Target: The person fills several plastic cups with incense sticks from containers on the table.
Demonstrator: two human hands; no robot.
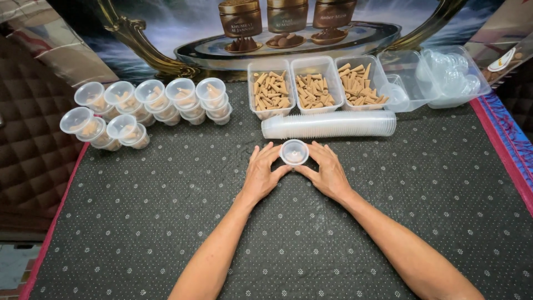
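Two bare forearms, cut off at the bottom edge, reach over a dark dotted mat (166, 222) w/ a nubby weave; the left hand (260, 173) and right hand (327, 172) curl partway round a small clear plastic cup (294, 152) at the mat's centre, fingertips pinching its sides, lid on, contents too pale to make out. Just behind lies a long sleeve of nested clear cups (328, 124) on its side, then three clear rectangular tubs of tan cones (314, 89), approx. full. Left, stacked lidded cups (150, 105) hold blurred tan bits; the far-right clear bins (444, 78) are glossy, hard to read.
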